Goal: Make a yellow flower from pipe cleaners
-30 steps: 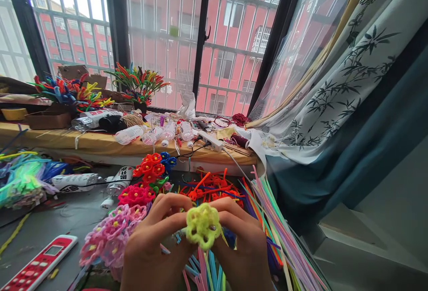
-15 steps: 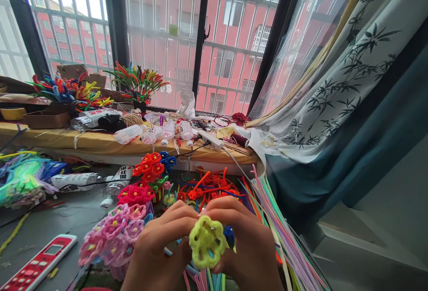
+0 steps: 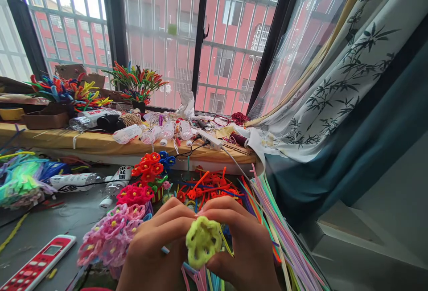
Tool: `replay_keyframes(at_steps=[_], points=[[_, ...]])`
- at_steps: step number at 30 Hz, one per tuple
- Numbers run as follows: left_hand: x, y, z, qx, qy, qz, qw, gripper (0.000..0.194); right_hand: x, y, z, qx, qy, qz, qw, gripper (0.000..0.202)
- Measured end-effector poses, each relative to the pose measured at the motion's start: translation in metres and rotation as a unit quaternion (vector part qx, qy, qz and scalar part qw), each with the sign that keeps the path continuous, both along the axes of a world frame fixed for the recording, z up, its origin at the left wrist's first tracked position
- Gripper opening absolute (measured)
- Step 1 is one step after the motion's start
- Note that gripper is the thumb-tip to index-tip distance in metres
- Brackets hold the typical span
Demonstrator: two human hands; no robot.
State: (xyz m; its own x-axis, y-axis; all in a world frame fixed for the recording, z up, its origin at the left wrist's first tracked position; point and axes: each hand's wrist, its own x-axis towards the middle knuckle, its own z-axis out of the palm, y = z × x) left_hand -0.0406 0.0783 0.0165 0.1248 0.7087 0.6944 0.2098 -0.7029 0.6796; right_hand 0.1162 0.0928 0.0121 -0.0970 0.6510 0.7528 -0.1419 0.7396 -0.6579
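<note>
Between my two hands is a yellow-green pipe-cleaner flower point(image 3: 203, 242) with looped petals, its face turned toward me. My left hand point(image 3: 160, 242) grips it from the left, fingers curled around its far side. From the right, my right hand point(image 3: 240, 242) pinches it, the thumb at its lower right edge. The fingertips of both hands meet behind the top of the flower. A thin yellow-green stem shows to the right of the petals. Just left of my left hand stands a bunch of pink and lilac pipe-cleaner flowers point(image 3: 112, 237).
Long pastel pipe cleaners point(image 3: 277, 219) lie to the right, orange-red pieces point(image 3: 214, 184) beyond my hands. Red flowers point(image 3: 149, 166), plastic bottles point(image 3: 118, 184) and a red-and-white remote point(image 3: 42, 262) are on the left. The cluttered windowsill point(image 3: 100, 141) holds a power strip point(image 3: 209, 139).
The yellow-green flower has tilted and shifted slightly left between my fingers. My right thumb has come into view at its lower edge, and the stem now shows on the right.
</note>
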Motion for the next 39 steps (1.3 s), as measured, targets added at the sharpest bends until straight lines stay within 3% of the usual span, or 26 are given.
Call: replay_keyframes(at_steps=[6,12,17,22,27,33,39], points=[[-0.001,0.0,0.0,-0.034,-0.025,0.006,0.999,0.03,0.006,0.001,0.002,-0.017,-0.015,0.003,1.0,0.046],[0.001,0.0,-0.001,-0.047,-0.022,0.024,0.998,0.031,0.012,-0.005,0.004,-0.077,-0.013,-0.021,0.997,0.039],[-0.002,0.002,-0.003,-0.019,0.031,0.014,0.999,0.021,0.008,-0.011,0.006,-0.146,-0.026,0.0,0.989,0.035],[-0.002,-0.001,0.002,-0.032,0.045,0.014,0.998,0.025,0.004,-0.013,0.005,-0.254,0.03,0.023,0.966,0.035],[-0.001,-0.003,0.005,-0.053,0.051,-0.005,0.997,0.026,0.009,-0.014,0.004,-0.338,0.054,0.105,0.934,0.03],[-0.002,-0.003,0.006,-0.055,0.064,-0.034,0.996,0.027,0.014,-0.012,0.008,-0.379,0.064,0.169,0.907,0.035],[-0.003,-0.005,0.01,-0.069,0.075,-0.037,0.994,0.031,0.016,-0.009,0.011,-0.421,0.046,0.176,0.889,0.041]])
